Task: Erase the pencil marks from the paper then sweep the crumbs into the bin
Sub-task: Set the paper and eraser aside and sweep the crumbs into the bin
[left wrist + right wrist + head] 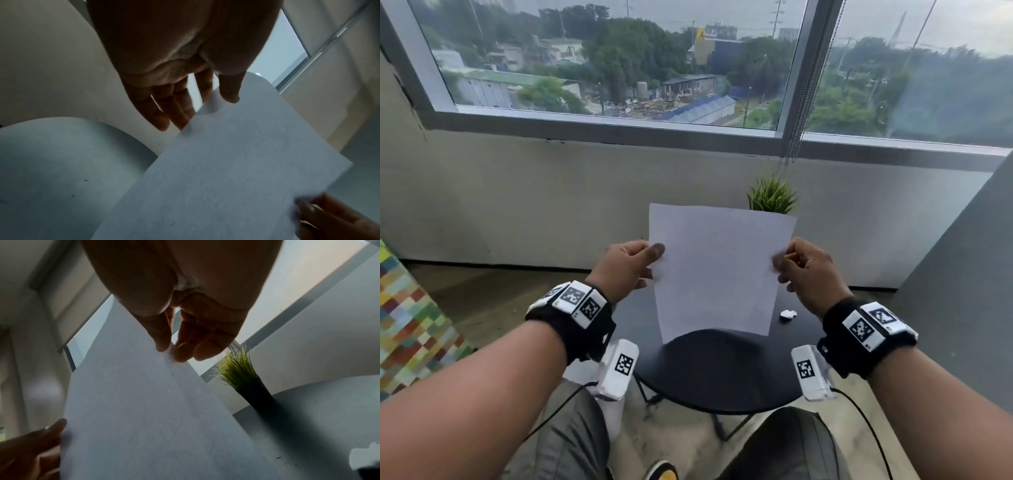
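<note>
- Head view: I hold the paper (717, 270) up off the round black counter (722, 370), my left hand (625, 269) pinching its left edge and my right hand (808, 270) pinching its right edge, thumbs on the face turned to me. The sheet stands nearly upright between the hands and reads blank from here; I judge I have raised it toward the window light to check for leftover marks or to tip crumbs off. A small white lump, probably the eraser (788, 314), lies on the counter just right of the sheet's lower corner. A green potted plant (772, 195) pokes up behind the sheet's top edge. No bin is in view.
- Left wrist view: my left thumb sits on one side of the sheet's edge and the fingers (164, 110) lie fairly straight behind it, a light pinch that keeps the paper flat. A few dark specks, likely crumbs (86, 180), lie on the counter below, so I judge the sweeping is not yet done.
- Right wrist view: my right thumb and fingers (185, 350) close narrowly on the paper's edge. The plant's dark pot stands on the counter beside the sheet, with more specks near the white lump at lower right.
</note>
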The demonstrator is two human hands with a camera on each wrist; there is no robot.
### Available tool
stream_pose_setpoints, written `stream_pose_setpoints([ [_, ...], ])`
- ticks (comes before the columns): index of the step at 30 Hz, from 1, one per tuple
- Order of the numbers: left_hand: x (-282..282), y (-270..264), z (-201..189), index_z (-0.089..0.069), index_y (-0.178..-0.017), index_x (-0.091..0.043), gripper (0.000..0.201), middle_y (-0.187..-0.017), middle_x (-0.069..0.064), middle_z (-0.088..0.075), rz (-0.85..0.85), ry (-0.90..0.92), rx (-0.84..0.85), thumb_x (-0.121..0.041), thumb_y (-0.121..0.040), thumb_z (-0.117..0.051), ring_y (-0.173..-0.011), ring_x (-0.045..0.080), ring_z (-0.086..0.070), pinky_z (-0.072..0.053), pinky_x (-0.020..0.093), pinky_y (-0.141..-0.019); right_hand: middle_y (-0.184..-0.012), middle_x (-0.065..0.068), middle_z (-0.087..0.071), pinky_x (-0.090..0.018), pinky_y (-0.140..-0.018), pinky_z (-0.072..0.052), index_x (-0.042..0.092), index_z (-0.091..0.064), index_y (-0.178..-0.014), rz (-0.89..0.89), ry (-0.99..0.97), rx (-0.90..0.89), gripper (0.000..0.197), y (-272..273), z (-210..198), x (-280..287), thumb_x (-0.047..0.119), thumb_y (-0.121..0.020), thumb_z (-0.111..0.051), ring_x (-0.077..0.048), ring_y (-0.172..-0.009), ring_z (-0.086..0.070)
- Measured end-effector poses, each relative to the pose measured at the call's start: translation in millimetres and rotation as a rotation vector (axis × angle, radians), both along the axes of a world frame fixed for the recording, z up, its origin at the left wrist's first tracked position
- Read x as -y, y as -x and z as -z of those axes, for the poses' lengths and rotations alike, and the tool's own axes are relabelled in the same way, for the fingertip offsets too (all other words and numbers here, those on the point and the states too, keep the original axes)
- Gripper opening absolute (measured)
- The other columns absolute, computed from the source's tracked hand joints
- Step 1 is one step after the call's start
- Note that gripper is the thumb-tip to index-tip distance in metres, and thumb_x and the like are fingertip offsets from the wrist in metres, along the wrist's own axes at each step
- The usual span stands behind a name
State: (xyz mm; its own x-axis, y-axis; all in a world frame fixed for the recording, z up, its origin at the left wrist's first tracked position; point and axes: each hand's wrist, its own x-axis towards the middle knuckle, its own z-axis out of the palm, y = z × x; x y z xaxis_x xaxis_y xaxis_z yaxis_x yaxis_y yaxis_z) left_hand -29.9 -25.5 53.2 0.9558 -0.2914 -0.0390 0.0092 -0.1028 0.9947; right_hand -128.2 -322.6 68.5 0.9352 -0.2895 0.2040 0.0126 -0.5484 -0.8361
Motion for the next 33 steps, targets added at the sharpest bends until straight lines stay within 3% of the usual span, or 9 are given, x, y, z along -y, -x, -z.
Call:
stream_pose_setpoints([
  [3, -3.1, 0.2, -1.0, -0.073, -0.074, -0.024, 0.018, -0.078, 0.001, -0.068, -0.132, -0.002, 0.115, -0.031, -0.090, -0.069, -0.066, 0.016, -0.059, -0.052, 0.036, -0.070, -0.072, 0.006, -0.066, -0.051, -0.067, -0.056, 0.027, -0.058, -0.083, 0.005, 0.167, -0.024, 0.021, 8.3, -0.5, -4.6, 0.048, -0.083, -0.055, -0.019, -0.069, -0.065],
  [8, -0.2, 2.6, -5.5, -0.073, -0.089, -0.035, 0.028, -0.076, 0.001, -0.071, -0.215, -0.052, 0.417, -0.060, -0.080, -0.065, -0.069, 0.026, -0.065, -0.057, 0.041, -0.074, -0.073, 0.007, -0.063, -0.033, -0.066, -0.051, 0.029, -0.053, -0.084, 0.035, 0.228, 0.251, 0.010, 22.8, -4.6, -27.5, 0.033, -0.092, -0.057, -0.018, -0.073, -0.063],
  [13, 2.2, 11.2, 25.8, -0.073, -0.077, -0.038, 0.014, -0.067, -0.009, -0.070, -0.056, -0.318, 0.313, -0.035, -0.090, -0.069, -0.060, 0.009, -0.065, -0.049, 0.026, -0.064, -0.074, 0.004, -0.062, -0.028, -0.065, -0.036, 0.016, -0.059, -0.087, 0.029, 0.307, -0.035, 0.017, 23.2, 19.0, -30.2, 0.031, -0.094, -0.056, -0.021, -0.077, -0.058],
  [17, 1.0, 9.0, 23.3, -0.074, -0.084, -0.026, 0.013, -0.072, -0.002, -0.072, -0.079, -0.281, 0.366, -0.035, -0.090, -0.068, -0.061, 0.012, -0.066, -0.052, 0.026, -0.065, -0.077, 0.001, -0.061, -0.033, -0.067, -0.041, 0.015, -0.059, -0.086, 0.060, 0.301, 0.101, 0.022, 19.4, 12.1, -30.3, 0.034, -0.095, -0.053, -0.023, -0.074, -0.056],
  [20, -0.8, 8.5, 24.5, -0.071, -0.073, -0.031, 0.018, -0.072, -0.005, -0.072, -0.050, -0.411, 0.316, -0.032, -0.091, -0.068, -0.058, 0.011, -0.068, -0.055, 0.031, -0.065, -0.077, -0.002, -0.067, -0.034, -0.071, -0.046, 0.016, -0.060, -0.088, 0.038, 0.300, -0.083, 0.019, 14.6, 16.0, -32.8, 0.032, -0.094, -0.052, -0.026, -0.078, -0.061],
  [22, -2.7, 5.2, 19.1, -0.064, -0.072, -0.028, 0.020, -0.071, -0.002, -0.069, -0.097, -0.438, 0.298, -0.033, -0.091, -0.068, -0.054, 0.009, -0.067, -0.056, 0.036, -0.067, -0.071, -0.001, -0.070, -0.033, -0.069, -0.050, 0.019, -0.061, -0.086, 0.066, 0.216, -0.123, 0.015, 8.1, 15.0, -32.8, 0.027, -0.092, -0.050, -0.024, -0.071, -0.065],
  [25, -3.9, -0.4, 10.9, -0.049, -0.092, -0.029, 0.024, -0.086, 0.001, -0.063, -0.164, -0.391, 0.324, -0.040, -0.087, -0.070, -0.069, 0.014, -0.069, -0.055, 0.039, -0.074, -0.063, -0.003, -0.071, -0.021, -0.042, -0.045, 0.019, -0.058, -0.081, 0.121, 0.048, -0.133, 0.012, -7.7, 9.9, -36.0, 0.021, -0.090, -0.051, -0.018, -0.056, -0.067],
  [29, 1.4, 2.9, 21.7, -0.039, -0.117, -0.032, 0.051, -0.109, -0.001, -0.050, -0.213, -0.462, 0.428, -0.037, -0.082, -0.076, -0.083, 0.007, -0.061, -0.049, 0.035, -0.085, -0.066, -0.016, -0.060, -0.044, -0.056, -0.059, 0.003, -0.053, -0.085, 0.169, -0.466, -0.145, 0.005, -36.5, 22.7, -44.0, 0.000, -0.089, -0.052, -0.024, -0.050, -0.065],
  [33, 6.4, 0.0, 52.5, -0.040, -0.119, -0.029, 0.050, -0.122, -0.008, -0.036, 0.033, -0.609, 0.619, -0.032, -0.083, -0.075, -0.101, 0.010, -0.058, -0.048, 0.040, -0.095, -0.066, -0.017, -0.053, -0.033, -0.048, -0.057, 0.004, -0.047, -0.091, 0.246, -0.818, -0.144, 0.008, -64.1, 46.3, -49.3, -0.004, -0.091, -0.048, -0.023, -0.047, -0.063],
])
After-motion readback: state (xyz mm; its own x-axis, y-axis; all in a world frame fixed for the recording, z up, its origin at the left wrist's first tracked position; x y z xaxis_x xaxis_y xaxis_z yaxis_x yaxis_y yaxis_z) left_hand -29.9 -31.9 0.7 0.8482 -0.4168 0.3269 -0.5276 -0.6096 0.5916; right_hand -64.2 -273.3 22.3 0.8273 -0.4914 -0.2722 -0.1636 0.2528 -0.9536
